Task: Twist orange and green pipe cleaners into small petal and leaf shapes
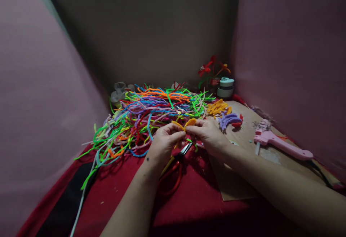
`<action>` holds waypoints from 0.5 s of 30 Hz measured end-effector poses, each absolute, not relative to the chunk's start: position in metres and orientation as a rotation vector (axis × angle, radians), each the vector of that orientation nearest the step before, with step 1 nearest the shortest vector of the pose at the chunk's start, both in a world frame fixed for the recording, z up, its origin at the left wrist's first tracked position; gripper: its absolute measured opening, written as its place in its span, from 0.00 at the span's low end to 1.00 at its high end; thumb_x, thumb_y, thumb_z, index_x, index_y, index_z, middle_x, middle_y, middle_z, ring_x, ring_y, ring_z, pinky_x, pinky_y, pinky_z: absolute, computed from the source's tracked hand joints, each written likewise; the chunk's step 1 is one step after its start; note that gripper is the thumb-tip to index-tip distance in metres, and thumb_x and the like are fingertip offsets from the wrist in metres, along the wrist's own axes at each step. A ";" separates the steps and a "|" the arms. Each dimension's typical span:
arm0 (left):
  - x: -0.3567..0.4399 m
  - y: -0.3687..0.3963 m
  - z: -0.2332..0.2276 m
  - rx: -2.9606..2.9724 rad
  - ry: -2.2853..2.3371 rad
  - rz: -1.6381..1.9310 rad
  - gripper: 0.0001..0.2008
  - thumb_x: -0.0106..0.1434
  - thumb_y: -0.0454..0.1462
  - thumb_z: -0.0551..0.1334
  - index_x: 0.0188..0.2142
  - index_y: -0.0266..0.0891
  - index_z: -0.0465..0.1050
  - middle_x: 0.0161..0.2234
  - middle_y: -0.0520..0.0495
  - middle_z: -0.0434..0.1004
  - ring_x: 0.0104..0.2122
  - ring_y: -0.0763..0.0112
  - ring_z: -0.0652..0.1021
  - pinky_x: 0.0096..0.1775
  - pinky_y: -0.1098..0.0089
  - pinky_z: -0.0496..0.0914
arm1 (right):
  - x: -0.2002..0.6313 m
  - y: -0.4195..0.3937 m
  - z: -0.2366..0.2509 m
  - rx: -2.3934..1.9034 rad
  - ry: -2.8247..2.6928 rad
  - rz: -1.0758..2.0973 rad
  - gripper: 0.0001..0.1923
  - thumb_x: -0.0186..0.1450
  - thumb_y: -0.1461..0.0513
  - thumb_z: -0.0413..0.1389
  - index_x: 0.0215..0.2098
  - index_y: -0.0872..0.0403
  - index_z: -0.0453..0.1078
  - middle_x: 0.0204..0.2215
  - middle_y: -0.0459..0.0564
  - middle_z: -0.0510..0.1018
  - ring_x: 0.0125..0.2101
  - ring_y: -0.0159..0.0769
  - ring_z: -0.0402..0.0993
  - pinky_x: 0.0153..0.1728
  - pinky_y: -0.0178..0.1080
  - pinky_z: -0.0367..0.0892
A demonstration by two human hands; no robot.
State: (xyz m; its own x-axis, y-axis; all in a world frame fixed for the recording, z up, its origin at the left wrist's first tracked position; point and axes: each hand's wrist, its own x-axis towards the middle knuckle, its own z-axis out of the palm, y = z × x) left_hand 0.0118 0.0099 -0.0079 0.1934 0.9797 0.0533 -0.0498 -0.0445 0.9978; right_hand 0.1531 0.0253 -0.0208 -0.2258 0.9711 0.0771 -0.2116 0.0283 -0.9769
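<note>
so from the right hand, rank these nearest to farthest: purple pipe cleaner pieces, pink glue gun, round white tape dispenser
1. Purple pipe cleaner pieces, just beyond the right hand.
2. Pink glue gun, off to the right on the cardboard.
3. Round white tape dispenser, at the back by the wall.

No readable text, label, brand, number or sign on anything in view.
</note>
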 end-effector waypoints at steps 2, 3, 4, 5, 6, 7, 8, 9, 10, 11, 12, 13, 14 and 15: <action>0.011 0.009 -0.008 1.285 1.020 1.094 0.05 0.51 0.33 0.63 0.28 0.33 0.70 0.22 0.52 0.71 0.19 0.80 0.69 0.22 0.78 0.64 | 0.154 0.025 -0.021 -0.898 -1.282 1.407 0.05 0.52 0.63 0.57 0.22 0.58 0.68 0.16 0.42 0.66 0.18 0.24 0.58 0.20 0.31 0.53; 0.010 0.008 -0.008 1.275 1.022 1.073 0.06 0.51 0.34 0.64 0.29 0.34 0.70 0.21 0.52 0.71 0.18 0.80 0.69 0.20 0.77 0.64 | 0.154 0.025 -0.020 -0.906 -1.295 1.400 0.05 0.52 0.63 0.57 0.23 0.59 0.69 0.16 0.42 0.66 0.18 0.24 0.58 0.20 0.31 0.53; 0.009 0.008 -0.008 1.267 1.027 1.047 0.07 0.51 0.35 0.64 0.30 0.34 0.69 0.21 0.53 0.70 0.17 0.79 0.69 0.19 0.77 0.64 | 0.154 0.025 -0.020 -0.917 -1.306 1.394 0.05 0.52 0.63 0.57 0.23 0.59 0.69 0.16 0.42 0.67 0.18 0.24 0.58 0.20 0.31 0.53; 0.008 0.008 -0.008 1.264 1.033 1.014 0.08 0.51 0.36 0.64 0.31 0.34 0.69 0.20 0.53 0.70 0.16 0.78 0.69 0.18 0.77 0.64 | 0.154 0.026 -0.019 -0.928 -1.314 1.386 0.05 0.52 0.62 0.57 0.23 0.59 0.69 0.16 0.42 0.67 0.17 0.24 0.58 0.19 0.31 0.53; 0.008 0.008 -0.008 1.266 1.045 0.980 0.09 0.52 0.37 0.64 0.31 0.35 0.69 0.18 0.53 0.70 0.16 0.77 0.69 0.17 0.76 0.64 | 0.154 0.026 -0.019 -0.939 -1.320 1.374 0.06 0.52 0.62 0.57 0.23 0.59 0.69 0.16 0.42 0.66 0.17 0.24 0.57 0.19 0.31 0.52; 0.007 0.008 -0.008 1.274 1.063 0.946 0.09 0.52 0.39 0.64 0.30 0.35 0.68 0.18 0.53 0.69 0.15 0.77 0.69 0.16 0.77 0.63 | 0.154 0.026 -0.018 -0.952 -1.328 1.353 0.06 0.52 0.62 0.56 0.22 0.58 0.68 0.16 0.42 0.66 0.17 0.24 0.57 0.19 0.31 0.52; 0.007 0.008 -0.008 1.286 1.089 0.913 0.10 0.52 0.39 0.64 0.30 0.35 0.68 0.17 0.53 0.69 0.13 0.78 0.68 0.14 0.78 0.62 | 0.154 0.025 -0.017 -0.961 -1.340 1.327 0.06 0.52 0.62 0.56 0.22 0.58 0.68 0.16 0.42 0.66 0.18 0.24 0.57 0.19 0.31 0.52; 0.007 0.008 -0.007 1.297 1.122 0.886 0.10 0.52 0.40 0.63 0.29 0.35 0.68 0.16 0.54 0.69 0.12 0.79 0.66 0.13 0.78 0.59 | 0.153 0.025 -0.016 -0.966 -1.356 1.297 0.06 0.52 0.62 0.56 0.21 0.58 0.68 0.16 0.42 0.66 0.18 0.25 0.58 0.20 0.31 0.53; 0.008 0.008 -0.007 1.305 1.160 0.866 0.10 0.52 0.40 0.63 0.28 0.35 0.68 0.16 0.54 0.68 0.10 0.80 0.64 0.11 0.79 0.56 | 0.153 0.025 -0.015 -0.968 -1.371 1.269 0.06 0.52 0.62 0.56 0.21 0.58 0.68 0.17 0.42 0.67 0.19 0.25 0.58 0.21 0.32 0.54; 0.009 0.008 -0.006 1.309 1.197 0.857 0.10 0.52 0.40 0.63 0.28 0.35 0.67 0.15 0.55 0.67 0.08 0.81 0.62 0.10 0.79 0.53 | 0.153 0.024 -0.015 -0.968 -1.388 1.246 0.06 0.52 0.62 0.56 0.21 0.58 0.68 0.17 0.42 0.67 0.19 0.26 0.59 0.22 0.32 0.55; 0.011 0.008 -0.006 1.311 1.230 0.855 0.09 0.52 0.40 0.63 0.27 0.36 0.67 0.14 0.57 0.66 0.07 0.81 0.60 0.09 0.78 0.51 | 0.153 0.024 -0.014 -0.974 -1.406 1.223 0.06 0.52 0.62 0.56 0.21 0.57 0.67 0.17 0.42 0.67 0.20 0.26 0.60 0.22 0.32 0.55; 0.012 0.007 -0.005 1.311 1.252 0.854 0.09 0.52 0.40 0.62 0.27 0.36 0.66 0.13 0.58 0.65 0.07 0.81 0.59 0.09 0.78 0.51 | 0.153 0.024 -0.014 -0.985 -1.419 1.201 0.06 0.52 0.62 0.56 0.21 0.57 0.67 0.17 0.42 0.67 0.20 0.26 0.60 0.23 0.32 0.55; 0.012 0.006 -0.004 1.317 1.258 0.856 0.09 0.53 0.41 0.62 0.27 0.37 0.66 0.12 0.58 0.64 0.07 0.81 0.59 0.10 0.78 0.51 | 0.153 0.024 -0.013 -0.998 -1.422 1.184 0.06 0.52 0.62 0.56 0.20 0.57 0.67 0.17 0.41 0.67 0.20 0.26 0.59 0.23 0.32 0.55; 0.013 0.006 -0.003 1.328 1.252 0.857 0.09 0.53 0.41 0.62 0.28 0.37 0.66 0.12 0.58 0.64 0.07 0.82 0.59 0.10 0.78 0.51 | 0.153 0.024 -0.013 -1.008 -1.416 1.177 0.06 0.52 0.62 0.56 0.20 0.57 0.67 0.16 0.41 0.67 0.19 0.26 0.59 0.22 0.32 0.55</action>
